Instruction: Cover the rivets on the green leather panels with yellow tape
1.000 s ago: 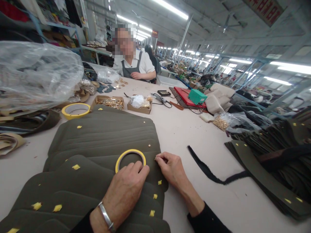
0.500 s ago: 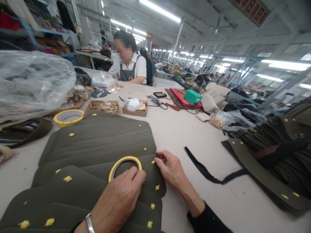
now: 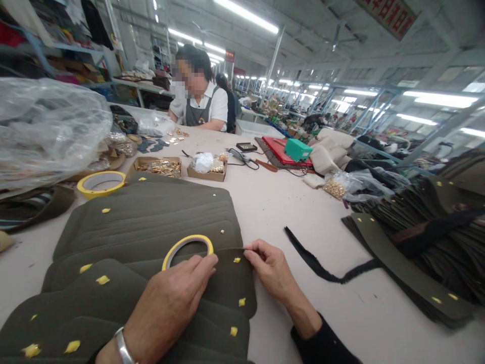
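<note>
Dark olive panels [image 3: 151,212] lie overlapped in front of me, dotted with small yellow tape pieces [image 3: 102,279]. My left hand [image 3: 174,288] is closed on a thin yellow tape roll [image 3: 188,239], which it holds over the panels. My right hand [image 3: 271,265] pinches the upper right corner of one panel between thumb and fingertips. That panel's edge is lifted a little, close to a tape piece [image 3: 237,260]. A gold stud [image 3: 222,231] shows on the panel behind.
Another yellow tape roll [image 3: 101,184] lies behind, beside boxes of gold hardware [image 3: 161,167]. A black strip [image 3: 322,270] and stacked olive pieces [image 3: 409,273] are at right. A plastic bag [image 3: 49,131] bulges at left. A co-worker [image 3: 199,96] sits across the table.
My right hand has taken the panel's corner and raised its edge slightly, away from the tape piece it was touching. My left hand and tape roll have shifted slightly left.
</note>
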Demonstrator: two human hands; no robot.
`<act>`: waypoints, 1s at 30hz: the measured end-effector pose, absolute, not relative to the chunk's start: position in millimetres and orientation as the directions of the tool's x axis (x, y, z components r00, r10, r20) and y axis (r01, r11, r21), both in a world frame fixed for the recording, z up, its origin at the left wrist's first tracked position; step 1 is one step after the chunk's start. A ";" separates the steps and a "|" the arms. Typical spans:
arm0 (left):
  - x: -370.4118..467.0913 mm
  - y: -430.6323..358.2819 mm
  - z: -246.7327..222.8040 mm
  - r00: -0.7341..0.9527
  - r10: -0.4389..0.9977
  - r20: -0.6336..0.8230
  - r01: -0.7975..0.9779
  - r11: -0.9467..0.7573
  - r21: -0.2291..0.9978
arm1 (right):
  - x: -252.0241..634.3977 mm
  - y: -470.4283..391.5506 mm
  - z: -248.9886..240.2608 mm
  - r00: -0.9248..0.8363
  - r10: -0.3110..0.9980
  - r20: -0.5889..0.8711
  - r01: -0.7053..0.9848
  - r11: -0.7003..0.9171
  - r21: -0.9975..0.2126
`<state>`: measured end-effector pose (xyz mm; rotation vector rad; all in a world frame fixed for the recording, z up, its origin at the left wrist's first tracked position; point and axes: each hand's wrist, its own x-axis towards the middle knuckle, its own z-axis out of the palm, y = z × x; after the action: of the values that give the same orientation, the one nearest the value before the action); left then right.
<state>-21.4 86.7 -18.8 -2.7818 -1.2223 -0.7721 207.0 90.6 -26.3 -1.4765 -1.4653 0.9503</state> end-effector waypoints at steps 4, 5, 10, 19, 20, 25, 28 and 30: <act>-15.7 82.8 -15.5 0.619 0.773 0.140 0.764 -0.634 0.123 | 208.1 96.5 -40.9 0.031 0.998 -0.060 0.291 -0.067 -0.954; -13.2 81.9 -13.1 0.624 0.778 0.077 0.769 -0.628 0.117 | 208.2 97.0 -43.4 0.032 0.997 -0.076 0.288 -0.082 -0.954; -5.7 80.4 0.2 0.616 0.783 -0.088 0.783 -0.597 0.174 | 207.8 97.0 -45.2 0.052 0.994 -0.097 0.279 -0.107 -0.954; -20.4 82.8 2.0 0.659 0.739 0.139 0.685 -0.666 0.294 | 209.9 85.0 -28.7 -0.188 0.906 -0.379 0.316 -0.309 -0.897; -22.2 84.2 0.4 0.654 0.730 0.198 0.663 -0.680 0.315 | 210.4 82.9 -25.7 -0.238 0.878 -0.415 0.365 -0.315 -0.876; -24.1 89.2 -4.0 0.607 0.701 0.374 0.580 -0.713 0.394 | 206.5 79.1 -12.6 -0.134 0.987 -0.090 0.412 -0.027 -0.911; -22.7 89.0 -5.3 0.606 0.722 0.334 0.605 -0.691 0.396 | 197.3 78.0 -10.7 -0.111 0.990 0.082 0.342 0.115 -0.933; -22.1 88.3 -6.7 0.602 0.721 0.343 0.620 -0.693 0.367 | 190.1 75.9 -11.8 -0.169 0.959 0.230 0.349 0.276 -0.896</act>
<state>-22.1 88.3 -6.7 -2.9970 -1.2723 -0.8025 190.1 75.9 -11.8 -1.2091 -1.6886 0.8941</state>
